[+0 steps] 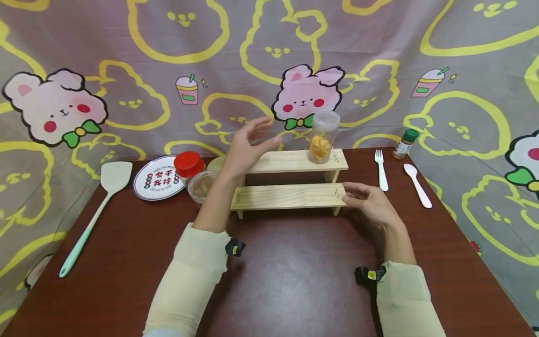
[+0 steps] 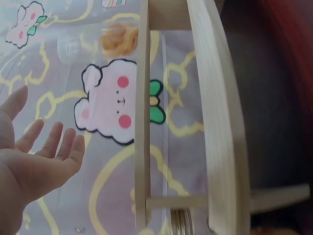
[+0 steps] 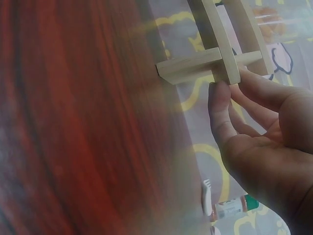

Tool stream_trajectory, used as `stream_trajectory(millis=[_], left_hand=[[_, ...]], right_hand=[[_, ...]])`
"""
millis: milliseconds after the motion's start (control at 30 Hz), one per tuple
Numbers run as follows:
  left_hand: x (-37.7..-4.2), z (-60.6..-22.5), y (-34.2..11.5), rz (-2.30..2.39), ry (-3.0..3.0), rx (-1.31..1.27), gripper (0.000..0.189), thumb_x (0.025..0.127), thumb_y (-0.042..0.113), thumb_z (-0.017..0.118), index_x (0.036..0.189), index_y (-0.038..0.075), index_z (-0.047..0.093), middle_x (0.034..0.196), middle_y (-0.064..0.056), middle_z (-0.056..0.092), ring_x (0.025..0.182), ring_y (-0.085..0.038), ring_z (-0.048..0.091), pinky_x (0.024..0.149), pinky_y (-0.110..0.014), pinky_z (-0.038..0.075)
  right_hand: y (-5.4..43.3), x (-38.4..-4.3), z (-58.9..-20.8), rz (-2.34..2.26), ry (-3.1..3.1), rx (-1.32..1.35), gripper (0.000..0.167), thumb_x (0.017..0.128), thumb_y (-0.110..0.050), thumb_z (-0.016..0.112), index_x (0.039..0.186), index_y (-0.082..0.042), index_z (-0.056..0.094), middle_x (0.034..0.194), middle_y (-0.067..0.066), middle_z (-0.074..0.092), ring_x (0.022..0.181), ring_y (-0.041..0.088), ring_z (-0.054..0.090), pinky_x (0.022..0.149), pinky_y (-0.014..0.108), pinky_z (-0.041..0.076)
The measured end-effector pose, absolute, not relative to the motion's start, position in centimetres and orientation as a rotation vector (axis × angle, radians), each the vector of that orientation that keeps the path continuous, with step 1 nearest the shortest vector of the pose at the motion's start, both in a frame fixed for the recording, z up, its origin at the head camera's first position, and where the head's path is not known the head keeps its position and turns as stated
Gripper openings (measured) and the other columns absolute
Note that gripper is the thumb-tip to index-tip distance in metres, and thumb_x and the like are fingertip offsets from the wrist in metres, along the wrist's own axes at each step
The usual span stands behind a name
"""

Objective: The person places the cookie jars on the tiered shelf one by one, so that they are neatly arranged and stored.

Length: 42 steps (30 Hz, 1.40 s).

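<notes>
A two-tier wooden rack (image 1: 290,196) stands at the back middle of the table. My right hand (image 1: 372,203) is at the right end of its lower step; in the right wrist view, thumb and fingertips (image 3: 220,93) pinch the end of that board. My left hand (image 1: 248,150) is raised near the left end of the upper step, fingers spread and loosely bent, holding nothing. On the upper step's right side stands a clear lidded jar (image 1: 325,124) with yellow-orange pieces in its lower part. The left forearm hides part of the rack's left end.
Left of the rack are a red-lidded jar (image 1: 189,164), a clear round container (image 1: 202,185), a white plate (image 1: 157,180) with red characters and a spatula (image 1: 111,180). On the right lie a white fork (image 1: 381,171), a white spoon (image 1: 418,186) and a green-capped spice bottle (image 1: 404,145). A patterned cloth hangs behind.
</notes>
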<state>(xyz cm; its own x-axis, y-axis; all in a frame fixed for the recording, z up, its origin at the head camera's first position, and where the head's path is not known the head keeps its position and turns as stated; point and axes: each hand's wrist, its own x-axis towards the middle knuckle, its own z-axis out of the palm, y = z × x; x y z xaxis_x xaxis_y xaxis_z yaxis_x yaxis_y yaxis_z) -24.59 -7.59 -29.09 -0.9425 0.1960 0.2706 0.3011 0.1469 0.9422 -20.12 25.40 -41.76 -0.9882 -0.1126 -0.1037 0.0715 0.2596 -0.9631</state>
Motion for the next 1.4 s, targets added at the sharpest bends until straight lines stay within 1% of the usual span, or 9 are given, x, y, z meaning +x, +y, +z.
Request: stream_trajectory(millis=[200,333,500,767,833,1000,1100,1233,1400], left_hand=[[-23.5,-29.6,-9.8,-1.920,-2.316,-0.464,0.055,0.091,0.021,0.078,0.142,0.014,0.059,0.139,-0.005,0.059,0.128,-0.019,0.054,0.109,-0.037,0.042],[-22.7,-30.1,-11.2,-1.942,-2.303,-0.444,0.055,0.092,0.021,0.077,0.142,0.014,0.058,0.139,-0.004,0.058,0.128,-0.019,0.052,0.108,-0.038,0.042],[-21.7,-31.1,-13.1,-1.962,-2.271,-0.426,0.054,0.092,0.014,0.076,0.143,0.008,0.057,0.139,-0.008,0.056,0.129,-0.021,0.049,0.107,-0.041,0.040],[-20.5,-31.8,-16.3,-1.832,-2.360,-0.362,0.054,0.092,0.018,0.075,0.143,0.009,0.057,0.139,-0.008,0.059,0.130,-0.021,0.051,0.110,-0.044,0.039],[-20.2,-31.8,-16.9,-1.796,-2.378,-0.344,0.055,0.092,0.018,0.076,0.142,0.008,0.057,0.138,-0.009,0.059,0.131,-0.020,0.050,0.112,-0.044,0.037],[-19.2,-31.9,-18.4,-1.732,-2.440,-0.279,0.059,0.092,0.022,0.077,0.144,0.007,0.055,0.141,-0.010,0.056,0.134,-0.024,0.047,0.113,-0.045,0.037],[-18.7,-32.1,-19.2,-1.733,-2.430,-0.251,0.060,0.092,0.022,0.077,0.144,0.004,0.054,0.142,-0.011,0.055,0.135,-0.026,0.047,0.114,-0.044,0.035],[-18.4,-32.7,-20.2,-1.704,-2.433,-0.215,0.061,0.092,0.020,0.077,0.144,0.001,0.053,0.142,-0.015,0.054,0.135,-0.029,0.046,0.115,-0.045,0.033],[-18.2,-33.4,-21.2,-1.594,-2.523,-0.147,0.065,0.090,0.025,0.079,0.145,0.002,0.053,0.145,-0.017,0.053,0.135,-0.030,0.044,0.110,-0.051,0.037]], right_hand=[[25.4,-20.0,-41.6,-1.836,2.343,-0.044,0.052,0.097,-0.003,0.068,0.143,0.009,0.050,0.130,0.027,0.058,0.098,0.004,0.063,0.085,0.027,0.055],[25.4,-19.9,-41.6,-1.829,2.343,-0.030,0.051,0.097,-0.003,0.068,0.143,0.009,0.050,0.128,0.025,0.061,0.097,0.004,0.063,0.085,0.028,0.055],[25.4,-20.1,-41.8,-1.797,2.365,-0.024,0.050,0.097,-0.005,0.068,0.143,0.007,0.052,0.125,0.023,0.061,0.095,0.006,0.064,0.085,0.031,0.056],[25.5,-20.1,-41.6,-1.780,2.385,-0.016,0.049,0.097,-0.004,0.067,0.142,0.006,0.053,0.128,0.027,0.060,0.096,0.007,0.064,0.086,0.032,0.056],[25.5,-20.1,-41.6,-1.780,2.387,-0.018,0.049,0.097,-0.005,0.067,0.142,0.006,0.053,0.128,0.027,0.060,0.096,0.007,0.064,0.086,0.031,0.055],[25.5,-20.1,-41.7,-1.790,2.378,-0.012,0.049,0.097,-0.004,0.067,0.142,0.007,0.052,0.127,0.025,0.060,0.096,0.007,0.064,0.085,0.030,0.056],[25.5,-20.2,-41.8,-1.807,2.368,-0.012,0.048,0.097,-0.002,0.067,0.142,0.007,0.053,0.127,0.024,0.060,0.097,0.007,0.063,0.084,0.027,0.055],[25.4,-20.3,-41.7,-1.828,2.358,-0.009,0.048,0.096,-0.001,0.067,0.142,0.007,0.052,0.129,0.024,0.058,0.098,0.007,0.063,0.083,0.025,0.055],[25.4,-20.2,-41.5,-1.846,2.336,-0.005,0.050,0.097,-0.001,0.066,0.143,0.009,0.050,0.131,0.026,0.056,0.098,0.007,0.063,0.084,0.024,0.055]])
